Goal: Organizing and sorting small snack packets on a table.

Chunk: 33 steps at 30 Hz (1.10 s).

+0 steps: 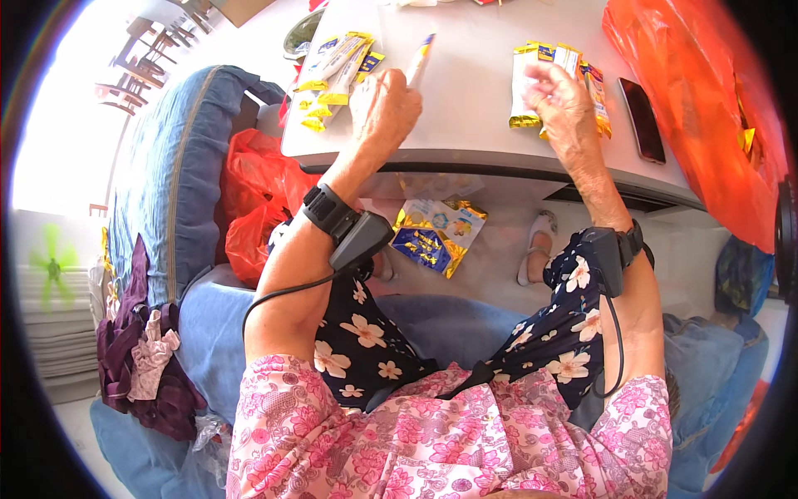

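Note:
My left hand [385, 106] is curled at the table's left, next to a pile of yellow, white and blue snack packets [336, 62]. A slim wrapped packet [421, 59], seen nearly edge-on, sticks out from its fingers; the fingertips are hidden behind the hand. My right hand [561, 103] hovers over a second group of packets [525, 87], its fingers apart and slightly blurred. It partly covers those packets, and nothing shows in its grasp.
A dark phone [642, 120] lies right of the packets on the white table [471, 118]. Beyond it bulges a large red plastic bag [692, 112]. More red bags [265, 193] sit by the left sofa arm [181, 168]. A printed snack bag [436, 237] lies below the table edge.

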Each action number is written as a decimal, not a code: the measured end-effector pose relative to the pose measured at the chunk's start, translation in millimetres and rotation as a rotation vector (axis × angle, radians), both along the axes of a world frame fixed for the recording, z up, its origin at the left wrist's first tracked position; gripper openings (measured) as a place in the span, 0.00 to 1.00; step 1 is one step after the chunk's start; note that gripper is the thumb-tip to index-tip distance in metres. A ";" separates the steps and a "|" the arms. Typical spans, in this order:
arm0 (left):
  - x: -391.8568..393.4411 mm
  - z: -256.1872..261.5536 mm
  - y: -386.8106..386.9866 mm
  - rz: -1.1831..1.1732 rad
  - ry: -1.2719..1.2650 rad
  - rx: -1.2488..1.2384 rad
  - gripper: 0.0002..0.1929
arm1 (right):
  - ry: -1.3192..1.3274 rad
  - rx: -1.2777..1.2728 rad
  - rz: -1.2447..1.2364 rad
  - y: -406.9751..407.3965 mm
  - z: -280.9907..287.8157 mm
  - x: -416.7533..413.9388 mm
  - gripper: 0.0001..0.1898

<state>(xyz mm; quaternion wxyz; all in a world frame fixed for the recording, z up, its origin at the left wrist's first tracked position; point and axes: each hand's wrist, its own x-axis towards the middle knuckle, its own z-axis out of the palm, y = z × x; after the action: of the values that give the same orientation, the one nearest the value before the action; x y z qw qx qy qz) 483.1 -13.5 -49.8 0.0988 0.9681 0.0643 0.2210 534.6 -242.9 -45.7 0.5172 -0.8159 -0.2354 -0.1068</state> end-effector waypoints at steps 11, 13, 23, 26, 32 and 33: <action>-20.0 13.6 -53.6 -0.526 0.167 -0.899 0.10 | 0.682 0.502 0.170 23.0 -1.4 -16.1 0.30; -13.4 13.1 -41.6 -0.507 0.140 -0.870 0.13 | 0.488 0.339 0.116 18.7 -0.6 -6.9 0.25; 0.6 16.5 67.4 0.302 0.010 0.353 0.12 | -0.561 -0.364 -0.412 -27.5 8.9 26.6 0.23; 1.1 13.9 72.4 0.258 0.042 0.277 0.12 | -0.414 -0.545 -0.375 -31.1 -0.6 30.3 0.21; 5.1 25.6 60.5 0.285 -0.105 -0.041 0.12 | -0.589 -0.481 -0.299 -20.9 6.0 16.7 0.20; 7.6 22.8 56.8 0.283 -0.105 -0.040 0.12 | -0.549 -0.378 -0.220 -15.5 9.3 12.3 0.20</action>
<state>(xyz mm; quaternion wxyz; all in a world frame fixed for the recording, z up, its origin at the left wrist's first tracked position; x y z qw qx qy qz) 490.8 43.3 -27.1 0.0894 0.9343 0.1992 0.2818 546.8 -258.4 -36.4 0.2596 -0.8586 -0.2919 -0.3320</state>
